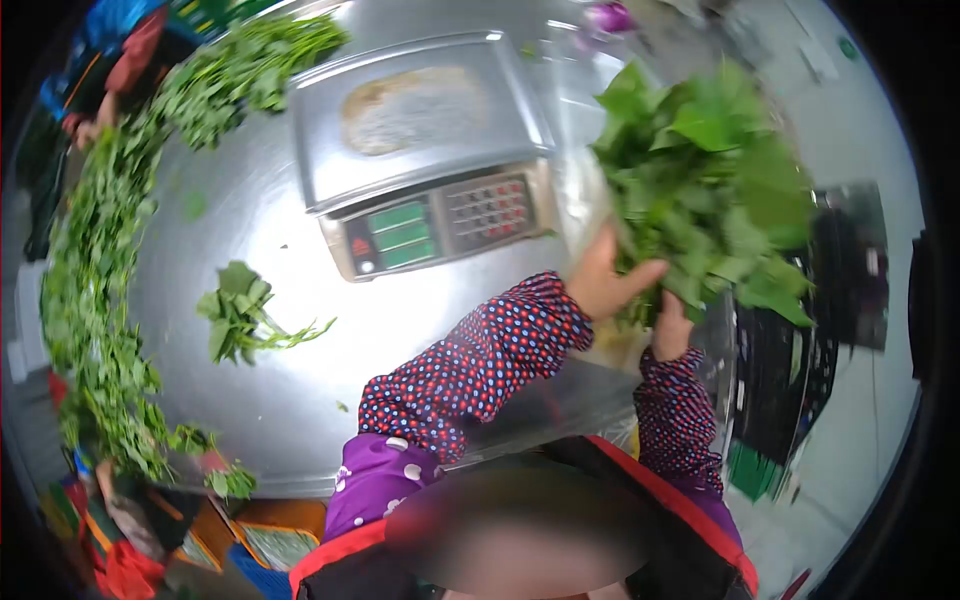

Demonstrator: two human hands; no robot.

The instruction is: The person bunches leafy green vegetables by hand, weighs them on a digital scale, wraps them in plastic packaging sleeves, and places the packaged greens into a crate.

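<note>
A big bunch of leafy greens (710,190) is held up at the right side of the table, its leaves fanning up and outward. My left hand (603,276) reaches across to it and is closed around its lower left side, thumb pointing right. Below the leaves, my right hand (672,325) grips the bunch from underneath; its fingers are partly hidden by the greens. Clear plastic (583,195) lies just left of the bunch, beside my left hand. The digital scale (420,110) stands to the left, with nothing but a brownish stain on its pan.
A small sprig bunch (240,310) lies on the metal table (300,400). Piled greens (95,270) line its left and far edges. Other people's hands (95,125) show at the left. Dark crates (780,370) stand at the right, and something purple (608,17) lies at the back.
</note>
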